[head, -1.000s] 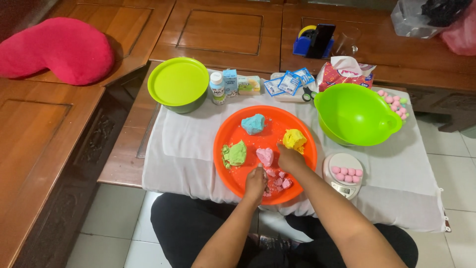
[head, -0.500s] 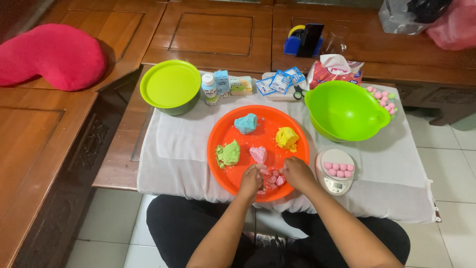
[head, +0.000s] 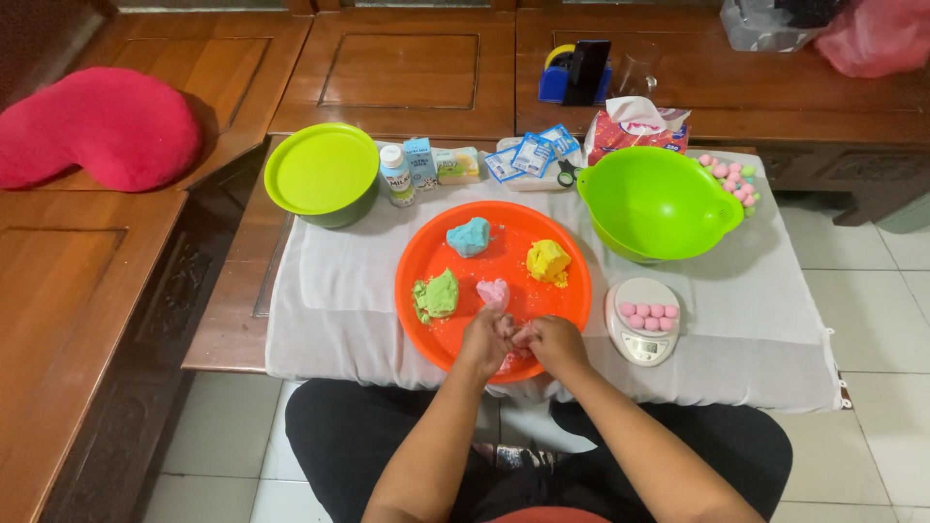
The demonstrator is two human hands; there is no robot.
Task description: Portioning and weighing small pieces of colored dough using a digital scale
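Both hands had drawn together at the tray's near edge; left hand and right hand pinched a pink bit between closed fingertips, leaving the pink lump just beyond; shaping was underway.

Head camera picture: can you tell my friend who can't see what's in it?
Both hands, left hand and right hand, pinch a bit of pink dough together over an orange tray holding blue, yellow, green and pink dough lumps. A green bowl and a small scale with pink balls sit to the right.
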